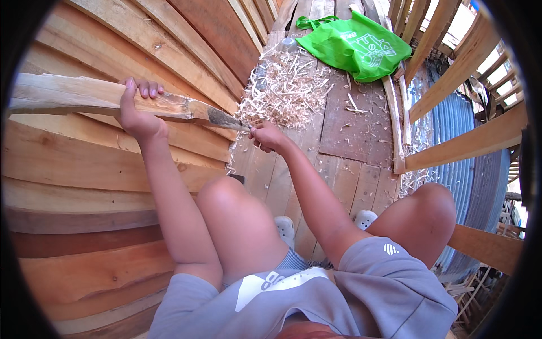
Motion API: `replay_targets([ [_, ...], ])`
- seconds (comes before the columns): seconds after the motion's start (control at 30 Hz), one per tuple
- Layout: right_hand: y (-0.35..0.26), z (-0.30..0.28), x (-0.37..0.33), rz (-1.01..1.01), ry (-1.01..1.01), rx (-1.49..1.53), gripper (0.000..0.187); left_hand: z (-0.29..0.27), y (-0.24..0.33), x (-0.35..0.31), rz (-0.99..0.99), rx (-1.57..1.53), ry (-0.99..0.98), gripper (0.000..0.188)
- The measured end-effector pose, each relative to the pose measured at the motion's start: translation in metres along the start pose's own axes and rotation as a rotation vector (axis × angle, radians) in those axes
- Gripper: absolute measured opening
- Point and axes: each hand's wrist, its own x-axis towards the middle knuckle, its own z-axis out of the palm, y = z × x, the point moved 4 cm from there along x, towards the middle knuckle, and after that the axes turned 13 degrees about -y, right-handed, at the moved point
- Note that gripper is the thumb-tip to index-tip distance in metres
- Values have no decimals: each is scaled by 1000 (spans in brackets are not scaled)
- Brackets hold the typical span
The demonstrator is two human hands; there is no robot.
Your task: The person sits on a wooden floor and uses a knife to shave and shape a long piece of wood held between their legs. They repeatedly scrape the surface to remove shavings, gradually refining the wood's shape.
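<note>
A long pale piece of wood reaches in from the left, its end roughly cut and darker near the middle of the view. My left hand is closed around it, with fingertips showing over its far edge. Against the wood's right end lies the grey blade of a knife. My right hand grips the knife at its right end, and the fingers hide most of the handle.
Slatted plank wall on the left. Curled wood shavings cover part of the plank floor, near a clear jar and a green bag. Wooden railing posts stand right, with blue corrugated metal sheet beyond.
</note>
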Motion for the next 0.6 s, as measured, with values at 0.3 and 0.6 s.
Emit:
replay_targets([
  [0.3, -14, 41, -15, -15, 66, -330, 36, -10, -5, 5, 12, -19, -31, 18],
  [0.6, -16, 26, -3, -345, 175, -268, 29, -4, -3, 6, -21, -13, -123, 15],
])
